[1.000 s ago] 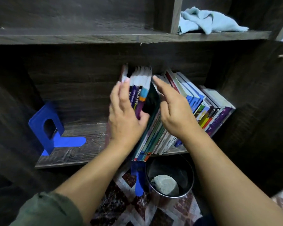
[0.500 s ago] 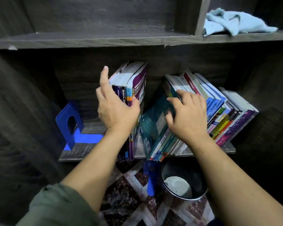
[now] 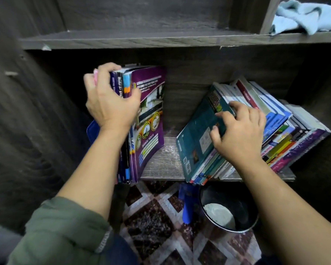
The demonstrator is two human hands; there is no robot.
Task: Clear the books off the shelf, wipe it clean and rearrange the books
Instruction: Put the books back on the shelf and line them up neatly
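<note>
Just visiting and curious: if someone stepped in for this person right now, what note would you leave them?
Left hand grips an upright bunch of books at the left of the shelf.
Right hand holds the teal book fronting the leaning row.
Cloth lies on the upper shelf.
Done: nothing cleared; bare shelf shows between bunch and row.
Left: remove all books, wipe, rearrange.

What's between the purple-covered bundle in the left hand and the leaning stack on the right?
Only bare shelf board in the head view; nothing stands between the bundle and the leaning stack.
</note>
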